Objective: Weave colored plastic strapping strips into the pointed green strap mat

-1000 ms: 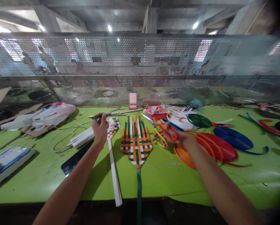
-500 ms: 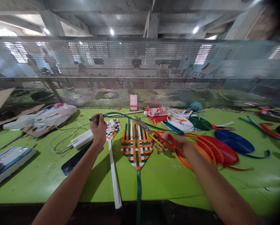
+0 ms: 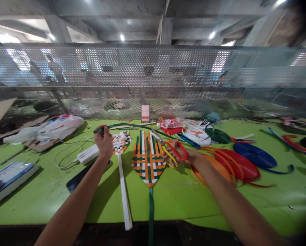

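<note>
Between the fingers of my left hand [image 3: 103, 141] is pinched the end of a dark green plastic strip [image 3: 132, 126], which runs right across the table toward the green coil [image 3: 218, 135]. My right hand [image 3: 177, 153] holds scissors [image 3: 159, 138] with red and yellow handles, their blades pointing up and left near the strip. Between the hands lies a woven piece [image 3: 149, 160] of orange, white and green strips, with loose ends at its far side and a green tail over the table edge. A smaller woven piece [image 3: 120, 145] with a white tail lies behind my left hand.
Orange [image 3: 214, 171], red [image 3: 250, 165] and blue [image 3: 255, 153] strip coils lie to the right, with a white one [image 3: 197, 136] farther back. A power strip [image 3: 87, 153], a dark phone [image 3: 78, 177] and plastic bags [image 3: 60, 128] sit on the left. A perforated metal screen [image 3: 96, 78] stands behind the table.
My left hand has moved slightly left, drawing the green strip's end with it. My right hand and the scissors have shifted a little left.
</note>
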The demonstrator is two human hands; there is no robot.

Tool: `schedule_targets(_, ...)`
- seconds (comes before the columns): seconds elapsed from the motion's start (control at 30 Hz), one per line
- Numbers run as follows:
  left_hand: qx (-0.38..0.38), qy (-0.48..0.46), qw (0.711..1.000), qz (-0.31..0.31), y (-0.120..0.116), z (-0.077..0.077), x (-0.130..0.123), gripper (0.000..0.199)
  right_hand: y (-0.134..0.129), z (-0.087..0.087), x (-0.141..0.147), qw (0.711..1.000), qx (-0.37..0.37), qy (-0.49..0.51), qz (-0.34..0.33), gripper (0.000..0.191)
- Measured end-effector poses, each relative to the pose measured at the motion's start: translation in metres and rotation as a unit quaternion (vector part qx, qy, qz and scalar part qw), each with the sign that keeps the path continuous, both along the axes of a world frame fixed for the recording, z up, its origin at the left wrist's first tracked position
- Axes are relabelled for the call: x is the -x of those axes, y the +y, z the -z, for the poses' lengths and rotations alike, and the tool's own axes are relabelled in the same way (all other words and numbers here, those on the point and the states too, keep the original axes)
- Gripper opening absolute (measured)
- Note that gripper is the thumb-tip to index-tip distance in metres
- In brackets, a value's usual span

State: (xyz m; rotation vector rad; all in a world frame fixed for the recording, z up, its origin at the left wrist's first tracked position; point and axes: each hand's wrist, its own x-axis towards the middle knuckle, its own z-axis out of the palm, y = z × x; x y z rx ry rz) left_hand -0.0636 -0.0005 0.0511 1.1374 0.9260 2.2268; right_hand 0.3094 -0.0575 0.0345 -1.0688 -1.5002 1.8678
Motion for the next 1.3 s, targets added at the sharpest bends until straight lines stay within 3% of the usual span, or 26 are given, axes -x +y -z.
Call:
schedule_targets(0.07, -0.006, -0.001, 1.0, -0.007, 0.001, -0.001, 0.002, 0.024, 0.006, 0.01, -0.002, 0.998, 0.041, 0.025, -0.03, 0.062)
schedule_targets(0.17, -0.011, -0.01, 1.0, -0.004, 0.001, -0.002, 0.002, 0.026, 0.009, 0.017, -0.004, 0.995, 0.075, 0.049, -0.033, 0.061)
schedule_targets(0.43, -0.016, -0.013, 1.0, -0.01, -0.001, -0.005, -0.002, 0.03, 0.003, 0.006, 0.008, 0.996, 0.058, 0.064, 0.025, 0.056)
schedule_targets(0.67, -0.025, -0.027, 0.999, -0.004, -0.001, -0.006, -0.001, 0.031, 0.009, 0.012, -0.004, 0.994, 0.09, 0.053, -0.001, 0.063)
schedule_targets(1.0, -0.004, -0.024, 1.0, -0.003, -0.009, -0.014, -0.007, 0.033, -0.003, -0.009, -0.003, 0.997, 0.067, 0.032, -0.028, 0.065)
schedule_targets(1.3, -0.009, -0.002, 1.0, 0.014, -0.023, -0.024, -0.019, 0.033, -0.003, -0.005, 0.0, 0.999, 0.029, 0.036, -0.026, 0.063)
